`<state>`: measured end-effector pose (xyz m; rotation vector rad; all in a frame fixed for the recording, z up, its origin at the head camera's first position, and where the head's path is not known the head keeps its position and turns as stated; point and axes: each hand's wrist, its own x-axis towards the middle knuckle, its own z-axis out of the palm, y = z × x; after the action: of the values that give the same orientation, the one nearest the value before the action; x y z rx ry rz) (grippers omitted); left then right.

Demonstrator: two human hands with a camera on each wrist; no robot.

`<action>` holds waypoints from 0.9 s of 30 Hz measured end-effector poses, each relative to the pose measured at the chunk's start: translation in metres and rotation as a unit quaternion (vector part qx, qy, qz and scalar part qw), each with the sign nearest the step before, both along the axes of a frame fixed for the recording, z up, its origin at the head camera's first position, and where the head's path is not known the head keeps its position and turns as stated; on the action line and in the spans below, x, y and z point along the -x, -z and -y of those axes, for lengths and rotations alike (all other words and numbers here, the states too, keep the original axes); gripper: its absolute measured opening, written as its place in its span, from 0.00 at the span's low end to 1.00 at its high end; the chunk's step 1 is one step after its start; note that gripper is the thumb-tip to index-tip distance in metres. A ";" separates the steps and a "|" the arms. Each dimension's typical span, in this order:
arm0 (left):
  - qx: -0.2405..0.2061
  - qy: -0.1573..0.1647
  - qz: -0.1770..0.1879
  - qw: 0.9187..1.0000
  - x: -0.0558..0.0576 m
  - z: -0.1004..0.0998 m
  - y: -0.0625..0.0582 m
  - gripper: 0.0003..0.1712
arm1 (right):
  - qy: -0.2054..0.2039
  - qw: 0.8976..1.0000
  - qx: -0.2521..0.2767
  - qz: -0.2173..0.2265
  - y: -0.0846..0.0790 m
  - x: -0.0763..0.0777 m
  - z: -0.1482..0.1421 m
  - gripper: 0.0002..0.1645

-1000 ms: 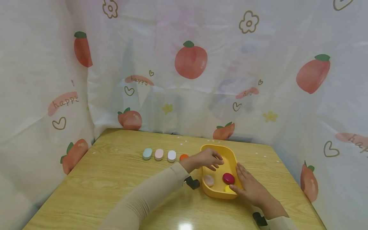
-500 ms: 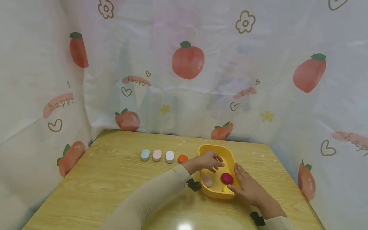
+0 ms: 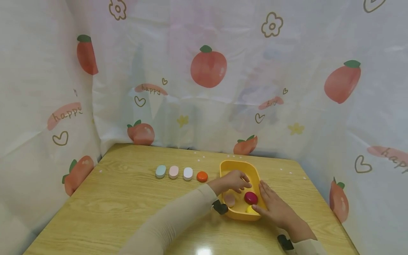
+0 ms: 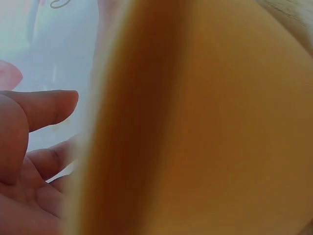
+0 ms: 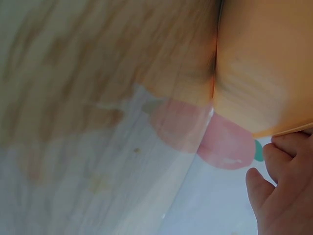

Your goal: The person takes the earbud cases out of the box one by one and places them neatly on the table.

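Observation:
A yellow tray (image 3: 243, 215) with rounded corners stands on the table, right of centre. My left hand (image 3: 235, 181) reaches over its left rim, fingers bent loosely above the tray floor; I see nothing in its grasp. The left wrist view shows the thumb (image 4: 51, 108) apart from the fingers. Along the tray's right wall lies my right hand (image 3: 276, 209), fingers extended against the outside and thumb over the rim. Inside the tray's near half lie a beige rounded piece (image 3: 229, 200), a crimson one (image 3: 251, 198) and a yellow one (image 3: 250, 209), partly behind the right thumb.
Left of the tray, small rounded pieces stand in a row: pale green (image 3: 160, 171), pink (image 3: 173, 172), white (image 3: 188, 174) and orange (image 3: 202, 176). A fruit-print cloth (image 3: 210, 113) encloses the wooden table (image 3: 134, 202) at the back and sides.
My left hand has shifted slightly right and toward me within the tray, uncovering the orange piece. My right hand keeps its place on the tray's side. The head view has turned a little.

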<state>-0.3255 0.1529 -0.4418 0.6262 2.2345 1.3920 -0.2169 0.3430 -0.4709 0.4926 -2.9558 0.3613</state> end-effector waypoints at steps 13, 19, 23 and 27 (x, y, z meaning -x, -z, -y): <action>0.055 -0.004 -0.028 0.998 -0.003 -0.010 0.009 0.14 | -0.004 1.000 -0.006 -0.006 -0.003 0.000 0.000 0.52; 0.059 -0.007 -0.032 0.998 -0.008 -0.016 0.017 0.16 | -0.008 1.000 0.001 -0.006 -0.004 -0.001 0.000 0.52; 0.011 -0.028 0.019 0.999 -0.013 -0.019 0.022 0.18 | -0.008 1.000 0.002 -0.006 -0.002 -0.001 0.001 0.52; 0.016 -0.036 0.012 0.999 -0.016 -0.022 0.025 0.18 | -0.008 1.000 0.002 -0.007 -0.001 -0.001 0.001 0.52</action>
<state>-0.3094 0.1746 -0.4671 0.5202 2.2776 1.3868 -0.2163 0.3420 -0.4698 0.5150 -2.9389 0.3646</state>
